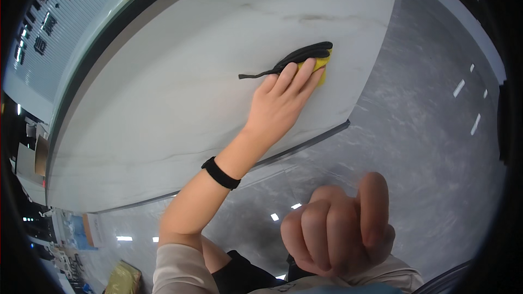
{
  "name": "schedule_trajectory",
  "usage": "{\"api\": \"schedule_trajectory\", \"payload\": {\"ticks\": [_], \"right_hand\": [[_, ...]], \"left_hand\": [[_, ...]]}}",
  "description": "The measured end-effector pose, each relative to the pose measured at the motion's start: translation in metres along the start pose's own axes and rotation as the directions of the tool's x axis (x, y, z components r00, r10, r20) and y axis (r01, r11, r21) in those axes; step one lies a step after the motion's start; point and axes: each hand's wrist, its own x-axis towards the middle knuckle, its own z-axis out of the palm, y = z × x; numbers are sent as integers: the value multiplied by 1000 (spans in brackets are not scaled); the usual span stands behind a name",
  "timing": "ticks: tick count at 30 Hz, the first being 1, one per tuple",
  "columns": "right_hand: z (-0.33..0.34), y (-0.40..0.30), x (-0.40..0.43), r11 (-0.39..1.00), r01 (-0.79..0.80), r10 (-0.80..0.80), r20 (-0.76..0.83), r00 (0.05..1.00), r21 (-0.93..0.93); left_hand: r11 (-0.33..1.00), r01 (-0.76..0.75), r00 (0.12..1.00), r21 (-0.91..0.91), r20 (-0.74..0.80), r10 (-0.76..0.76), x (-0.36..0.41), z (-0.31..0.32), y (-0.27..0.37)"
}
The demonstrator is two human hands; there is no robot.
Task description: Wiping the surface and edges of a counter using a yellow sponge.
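My left hand (pixel 276 104), with a black band on its wrist, lies over a bundled black and yellow item (pixel 302 55) on the white marble-patterned tabletop (pixel 155 102). Its fingers rest across the yellow part, while black folded loops show beyond them and a thin black strap trails to the left. The thumb's hold is hidden, and the exact kind of item is unclear. Close to the camera, at the lower right, my right hand (pixel 337 230) is raised in a loose fist, one digit bent upward. No object shows in it.
A dark edge strip (pixel 306 145) borders the table's near side. Grey glossy floor (pixel 416 130) lies beyond it. At the lower left are a yellowish wrapped package (pixel 124 277) and a cardboard box (pixel 93 230). A ribbed panel with dark fittings (pixel 81 20) stands at the upper left.
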Motion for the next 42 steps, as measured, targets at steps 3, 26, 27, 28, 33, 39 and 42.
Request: {"api": "schedule_trajectory", "payload": {"ticks": [3,26,27,28,33,39,42], "right_hand": [[0,-10,-1,999,14,-13,24,1000,-40],[-162,-75,107,687,59,-501,-414,760,-724],[-168,-76,110,674,50,-497,-402,769,-737],[-174,-74,111,659,40,-492,-390,778,-751],[-210,-62,124,568,-126,-426,-421,801,-813],[-267,-33,134,537,55,-590,-328,738,-841],[-282,-19,139,461,30,-651,-315,691,-887]], "left_hand": [[1000,3,1000,17,-25,-2,18,9,15],[964,-122,959,-237,223,176,92,53,70],[950,-138,963,-281,188,195,92,52,64],[908,-93,948,-408,243,206,88,48,57],[715,14,878,-699,351,326,56,5,32],[717,79,811,-692,464,357,6,-79,8],[748,158,780,-644,547,306,-17,-109,-3]]}}
